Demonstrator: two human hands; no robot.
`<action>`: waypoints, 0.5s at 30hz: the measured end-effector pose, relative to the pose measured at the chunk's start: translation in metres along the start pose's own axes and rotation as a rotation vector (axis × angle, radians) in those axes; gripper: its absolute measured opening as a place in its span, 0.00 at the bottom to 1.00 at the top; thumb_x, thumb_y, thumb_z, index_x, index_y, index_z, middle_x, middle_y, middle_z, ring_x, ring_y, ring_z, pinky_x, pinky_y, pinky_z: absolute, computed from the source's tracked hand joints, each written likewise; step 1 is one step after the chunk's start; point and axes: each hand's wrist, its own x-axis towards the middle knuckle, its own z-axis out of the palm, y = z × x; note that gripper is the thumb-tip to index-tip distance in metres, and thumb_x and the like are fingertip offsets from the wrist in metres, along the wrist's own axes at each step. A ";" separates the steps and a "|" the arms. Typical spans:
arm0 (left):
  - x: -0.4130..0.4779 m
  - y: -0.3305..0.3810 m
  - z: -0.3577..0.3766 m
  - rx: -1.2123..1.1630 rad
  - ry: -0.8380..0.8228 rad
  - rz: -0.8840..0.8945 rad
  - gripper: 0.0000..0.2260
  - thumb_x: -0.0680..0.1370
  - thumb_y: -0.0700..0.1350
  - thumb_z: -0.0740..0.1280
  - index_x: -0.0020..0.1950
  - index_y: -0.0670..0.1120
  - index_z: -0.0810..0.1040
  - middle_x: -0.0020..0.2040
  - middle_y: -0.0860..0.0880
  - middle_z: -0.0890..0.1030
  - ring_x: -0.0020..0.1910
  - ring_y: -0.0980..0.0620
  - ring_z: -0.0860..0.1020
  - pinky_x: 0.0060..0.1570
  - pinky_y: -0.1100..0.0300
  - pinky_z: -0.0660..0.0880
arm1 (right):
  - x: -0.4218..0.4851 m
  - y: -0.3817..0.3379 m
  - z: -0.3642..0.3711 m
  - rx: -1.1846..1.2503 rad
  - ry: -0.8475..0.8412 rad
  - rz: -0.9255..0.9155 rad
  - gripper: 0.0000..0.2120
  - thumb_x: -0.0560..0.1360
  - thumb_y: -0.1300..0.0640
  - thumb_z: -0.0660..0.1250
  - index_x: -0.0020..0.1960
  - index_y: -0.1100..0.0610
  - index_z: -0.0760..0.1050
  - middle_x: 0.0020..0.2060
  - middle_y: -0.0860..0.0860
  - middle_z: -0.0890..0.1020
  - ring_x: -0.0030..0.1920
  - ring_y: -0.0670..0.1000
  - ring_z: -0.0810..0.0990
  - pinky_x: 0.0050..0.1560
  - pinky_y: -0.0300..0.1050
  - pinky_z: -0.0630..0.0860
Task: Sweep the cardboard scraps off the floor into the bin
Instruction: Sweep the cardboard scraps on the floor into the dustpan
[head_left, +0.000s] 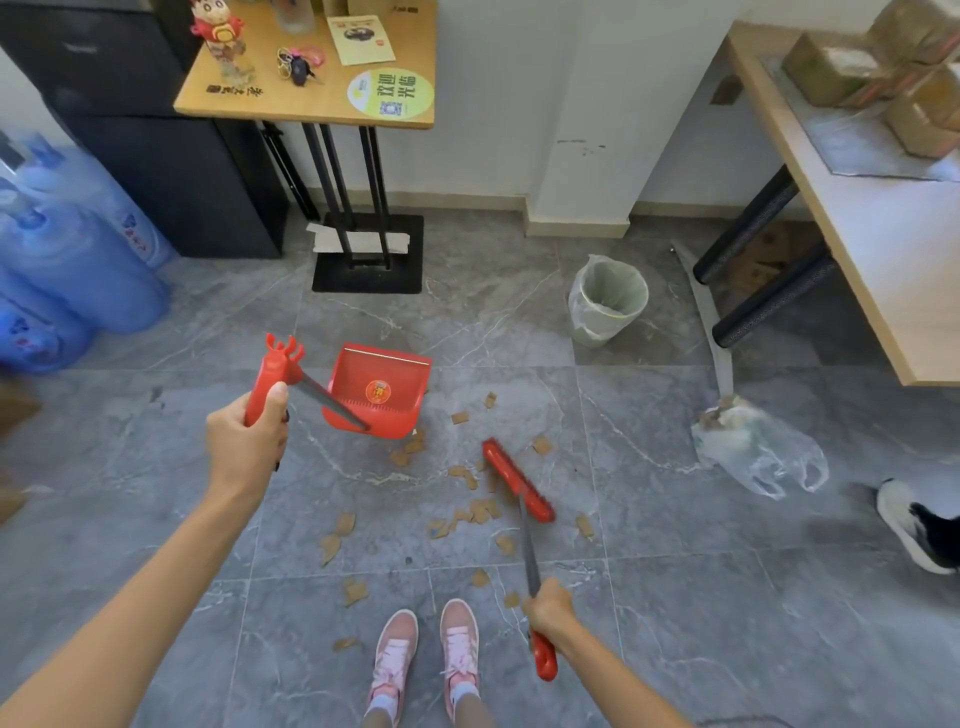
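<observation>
The left hand (249, 441) is curled tight round the red grip of the dustpan (382, 395), holding the pan just ahead of it and toward the other hand. The pan is tilted; whether its lip touches the floor I cannot tell. The right hand (548, 608) is closed round the thin shaft of the broom (517, 480), whose red head sits on the floor ahead of that hand.

The cardboard scraps (480, 512) lie scattered between the two hands. There is a cluster just beside the broom head, a few at the pan's lip, and stragglers back by the pink shoes (426, 654). The bin (608, 301), lined with a bag, stands well beyond the right hand, near the wall.

This looks like the gathering stage, with little in the pan yet. I'd press the pan's lip flat to the tile and hold it firm. Then I'd draw short, low strokes toward it, fetching the pieces near the feet first so none get trodden. Cardboard this light will likely skid or flip under a hard stroke.

The floor between the hands is open. Outward of the right hand lie a plastic bag (758, 452) and the black desk legs (748, 244), so the carry to the bin should keep inside them. Blue water bottles (78, 270) crowd the floor outward of the left hand.
</observation>
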 end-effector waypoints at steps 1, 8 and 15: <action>0.000 0.002 -0.001 -0.008 0.010 -0.010 0.17 0.80 0.46 0.62 0.32 0.43 0.68 0.18 0.56 0.65 0.18 0.60 0.61 0.19 0.69 0.58 | -0.005 0.007 0.009 -0.019 -0.027 -0.001 0.13 0.76 0.61 0.63 0.59 0.63 0.74 0.56 0.59 0.79 0.50 0.56 0.80 0.45 0.43 0.76; 0.000 0.017 -0.005 0.003 0.005 -0.023 0.17 0.80 0.46 0.62 0.32 0.44 0.67 0.23 0.51 0.65 0.18 0.59 0.61 0.19 0.68 0.58 | -0.038 0.036 -0.002 0.218 -0.072 0.031 0.08 0.71 0.62 0.64 0.33 0.56 0.73 0.24 0.53 0.74 0.26 0.53 0.74 0.35 0.52 0.81; 0.001 0.030 -0.012 0.013 -0.017 -0.010 0.16 0.80 0.46 0.62 0.33 0.43 0.68 0.25 0.47 0.65 0.19 0.58 0.62 0.19 0.67 0.59 | -0.032 0.040 -0.076 0.455 -0.025 0.097 0.12 0.75 0.71 0.58 0.34 0.64 0.69 0.21 0.55 0.70 0.19 0.51 0.68 0.20 0.38 0.68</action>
